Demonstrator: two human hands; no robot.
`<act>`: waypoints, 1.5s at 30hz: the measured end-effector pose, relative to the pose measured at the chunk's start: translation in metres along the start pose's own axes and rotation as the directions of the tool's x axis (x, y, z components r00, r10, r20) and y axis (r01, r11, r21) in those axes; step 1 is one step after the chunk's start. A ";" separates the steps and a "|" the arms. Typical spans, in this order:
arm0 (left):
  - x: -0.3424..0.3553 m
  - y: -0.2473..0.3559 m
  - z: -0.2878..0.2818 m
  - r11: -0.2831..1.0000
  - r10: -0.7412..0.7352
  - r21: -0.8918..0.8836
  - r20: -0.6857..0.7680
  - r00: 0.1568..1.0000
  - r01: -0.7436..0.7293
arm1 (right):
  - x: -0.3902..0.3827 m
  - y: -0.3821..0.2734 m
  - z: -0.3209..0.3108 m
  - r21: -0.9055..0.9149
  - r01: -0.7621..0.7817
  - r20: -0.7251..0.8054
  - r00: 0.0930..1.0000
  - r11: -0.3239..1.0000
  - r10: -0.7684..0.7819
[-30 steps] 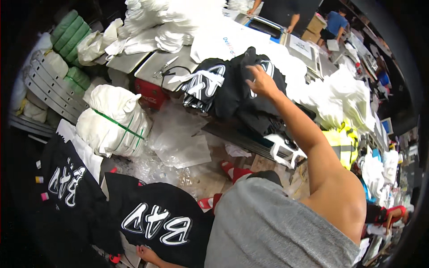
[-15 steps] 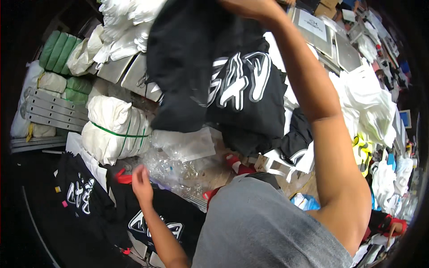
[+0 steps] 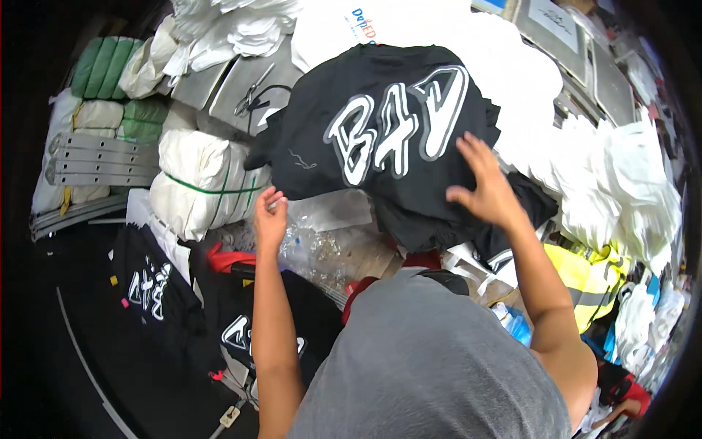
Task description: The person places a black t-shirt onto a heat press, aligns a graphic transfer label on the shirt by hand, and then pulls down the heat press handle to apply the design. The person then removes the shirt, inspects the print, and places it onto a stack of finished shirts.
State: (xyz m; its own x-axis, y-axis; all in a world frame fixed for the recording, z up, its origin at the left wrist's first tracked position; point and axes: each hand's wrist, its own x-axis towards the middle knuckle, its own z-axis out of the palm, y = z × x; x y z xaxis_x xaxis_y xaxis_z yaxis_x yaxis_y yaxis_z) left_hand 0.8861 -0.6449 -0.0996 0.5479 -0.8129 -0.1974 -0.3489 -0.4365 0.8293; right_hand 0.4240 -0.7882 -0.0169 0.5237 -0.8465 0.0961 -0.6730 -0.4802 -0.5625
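A black T-shirt with large white lettering lies spread, print up, on a pile of black garments in front of me. My right hand is open over its right side, fingers spread, with nothing held; I cannot tell whether the fingertips touch the cloth. My left hand is raised just off the shirt's lower left edge. Its fingers are loosely bent and apart, and nothing shows in them. A short pale thread or mark shows on the shirt's left part.
White printed fabric lies beyond the shirt. Scissors rest on a grey surface at the far left. A tied white bundle and more black printed shirts are left. White garments and a yellow reflective vest sit right.
The black shirt, earlier lifted by my right hand, now lies spread on the pile, let go. My right hand has come down nearer; my left has risen toward the shirt.
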 end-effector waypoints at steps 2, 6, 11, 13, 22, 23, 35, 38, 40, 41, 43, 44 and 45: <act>0.002 -0.003 0.018 0.995 0.045 0.094 -0.060 0.997 -0.039 | -0.037 -0.008 0.016 -0.049 -0.029 0.142 0.989 0.998 0.036; 0.005 0.008 0.053 0.958 -0.287 -0.047 -0.084 0.954 0.284 | -0.055 0.013 0.022 -0.040 -0.117 0.121 0.985 0.992 0.121; 0.035 0.009 0.040 0.826 -0.296 -0.479 0.083 0.952 0.298 | -0.025 0.013 -0.040 0.081 0.033 0.284 0.957 0.996 -0.055; 0.043 0.029 0.032 0.897 -0.172 -0.411 0.016 0.985 0.164 | -0.004 0.003 -0.073 0.188 -0.011 0.199 0.980 0.982 -0.027; -0.023 0.117 0.102 0.805 0.496 0.224 0.255 0.830 -0.550 | 0.076 -0.044 -0.158 0.005 0.323 -0.391 0.872 0.946 -0.295; -0.023 0.111 0.103 0.727 0.503 0.353 0.310 0.807 -0.589 | 0.081 -0.051 -0.160 0.027 0.331 -0.352 0.886 0.943 -0.301; 0.043 0.144 0.005 0.710 0.653 0.299 0.060 0.755 -0.638 | 0.011 0.009 -0.182 -0.011 0.170 -0.424 0.892 0.985 -0.159; 0.050 0.120 -0.017 0.657 0.677 0.328 0.141 0.723 -0.679 | -0.053 -0.009 -0.139 0.403 -0.071 -0.218 0.961 0.913 0.171; 0.051 0.111 -0.014 0.682 0.621 0.346 0.194 0.760 -0.645 | -0.107 0.007 -0.084 0.382 -0.172 -0.169 0.953 0.908 0.251; 0.051 0.107 -0.010 0.664 0.629 0.345 0.222 0.745 -0.663 | -0.137 0.013 -0.056 0.405 -0.369 0.022 0.918 0.836 0.395; 0.048 0.107 0.005 0.701 0.566 0.346 0.263 0.782 -0.624 | -0.208 0.043 0.038 0.530 -0.397 0.018 0.889 0.750 0.457; 0.055 0.100 0.003 0.692 0.555 0.370 0.277 0.784 -0.620 | -0.239 0.040 0.067 0.522 -0.521 0.085 0.820 0.676 0.567; 0.067 0.087 -0.003 0.651 0.610 0.343 0.295 0.735 -0.677 | -0.263 0.032 0.087 0.508 -0.632 0.152 0.734 0.585 0.662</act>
State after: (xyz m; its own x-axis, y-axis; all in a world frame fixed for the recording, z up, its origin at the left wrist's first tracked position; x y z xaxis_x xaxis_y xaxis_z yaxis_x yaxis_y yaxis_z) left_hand 0.8948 -0.7357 -0.0388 -0.0339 -0.9778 0.2067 -0.8587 0.1344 0.4945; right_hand 0.3104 -0.5609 -0.1320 0.0184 -0.9045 -0.4261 -0.4593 0.3709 -0.8072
